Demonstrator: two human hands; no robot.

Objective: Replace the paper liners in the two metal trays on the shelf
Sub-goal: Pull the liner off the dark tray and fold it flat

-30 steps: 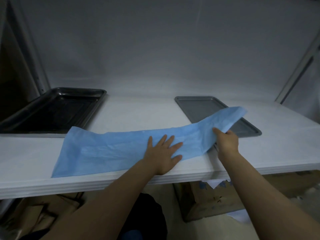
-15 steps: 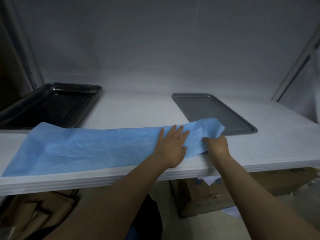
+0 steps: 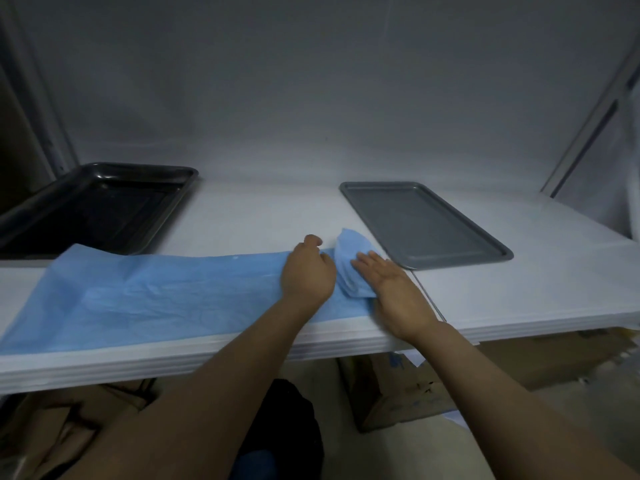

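Both bare forearms reach up from 6 o'clock toward 12. The left hand (image 3: 307,271) lies knuckles-up, fingers curled under at its 12 o'clock end. The right hand (image 3: 388,282), just beside it at 3 o'clock, is flat, fingers extended toward 11 o'clock.

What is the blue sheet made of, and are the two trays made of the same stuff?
The blue sheet looks like thin paper: matte, creased, bunching softly under the right hand. The black tray looks like metal with a glossy dark coating, since it throws shiny reflections. The grey tray seems metal too, but dull and matte. Both could be coated; the picture leaves that open.
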